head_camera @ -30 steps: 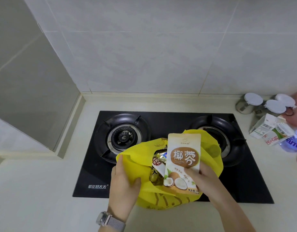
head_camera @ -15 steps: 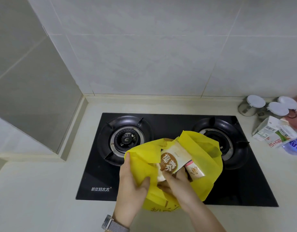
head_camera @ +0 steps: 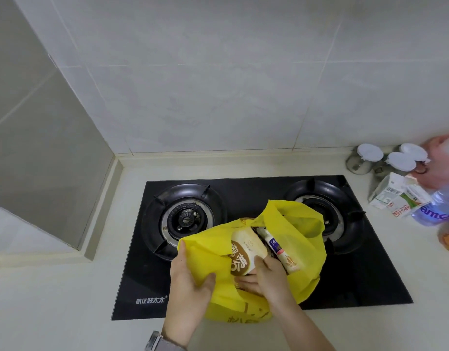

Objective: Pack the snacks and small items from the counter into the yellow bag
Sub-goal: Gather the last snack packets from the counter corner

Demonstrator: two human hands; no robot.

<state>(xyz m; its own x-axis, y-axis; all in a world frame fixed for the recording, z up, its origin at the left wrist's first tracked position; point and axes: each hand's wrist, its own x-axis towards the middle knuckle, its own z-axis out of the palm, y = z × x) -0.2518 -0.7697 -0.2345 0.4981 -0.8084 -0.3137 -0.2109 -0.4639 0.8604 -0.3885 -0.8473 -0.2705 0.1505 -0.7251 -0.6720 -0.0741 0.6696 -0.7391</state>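
inside, yellow bag (head_camera: 304, 249) holds coconut pouch (head_camera: 246, 252), right hand (head_camera: 265, 279) gripping it, left hand (head_camera: 190, 277) pinching rim

One head-worn camera looks steeply down, close over the stove (head_camera: 243, 249) and tiled wall (head_camera: 218, 84)

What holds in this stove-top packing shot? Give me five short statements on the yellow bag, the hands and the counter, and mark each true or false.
1. The yellow fabric bag sits on the black glass gas stove. True.
2. The left hand grips the bag's edge. True.
3. The right hand is empty, resting on the counter. False: it holds the cream-and-brown coconut snack pouch at the bag's mouth.
4. The white milk carton is already inside the bag. False: it lies on the pale counter, right of the stove.
5. Three white-lidded jars stand at the counter's back right. True.
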